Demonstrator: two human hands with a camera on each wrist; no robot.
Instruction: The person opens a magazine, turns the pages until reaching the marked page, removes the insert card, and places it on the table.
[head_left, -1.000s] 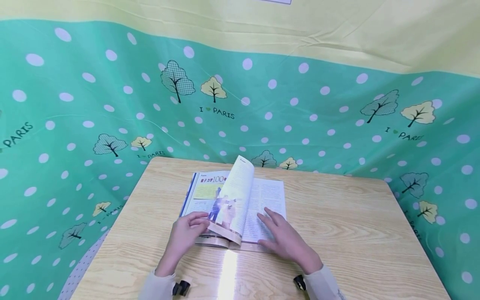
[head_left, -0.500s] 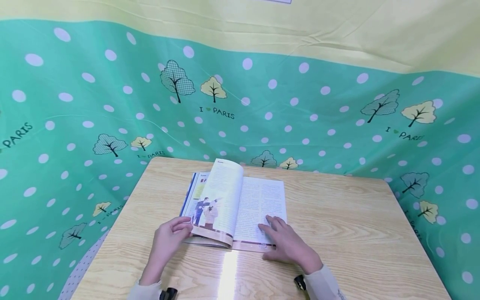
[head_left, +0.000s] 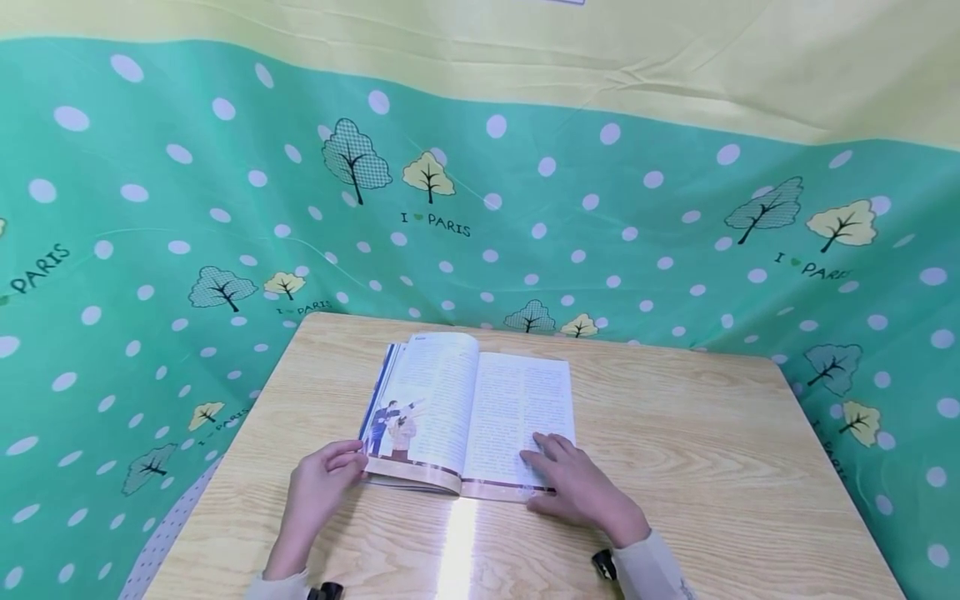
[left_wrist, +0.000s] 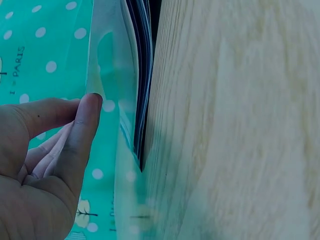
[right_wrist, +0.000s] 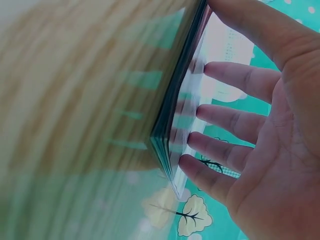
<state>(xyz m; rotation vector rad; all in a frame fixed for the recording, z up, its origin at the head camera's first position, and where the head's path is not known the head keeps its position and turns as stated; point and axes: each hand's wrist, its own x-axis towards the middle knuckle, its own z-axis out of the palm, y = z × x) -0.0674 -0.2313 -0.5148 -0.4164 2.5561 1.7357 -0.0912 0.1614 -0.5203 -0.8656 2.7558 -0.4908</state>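
Observation:
An open magazine (head_left: 517, 408) lies on the wooden table. Its left page (head_left: 438, 392), printed with text and a drawing of two people, curves up and over toward the left. My left hand (head_left: 321, 487) is at that page's lower outer corner. Thumb and index finger pinch the page edge (left_wrist: 105, 30) in the left wrist view, with the stack of other pages beneath. My right hand (head_left: 581, 487) rests on the lower right page, its fingers spread. In the right wrist view several fingertips (right_wrist: 200, 111) touch the page, and the thumb is at the magazine's near edge.
The wooden table (head_left: 675, 433) extends on both sides of the magazine, with a bright light reflection (head_left: 457, 542) in front of it. A green dotted curtain (head_left: 600, 225) printed with trees hangs behind and around the table.
The left hand has moved left and down with the page, which has turned over from near upright to lying across the left side. The right hand has shifted slightly down the right page.

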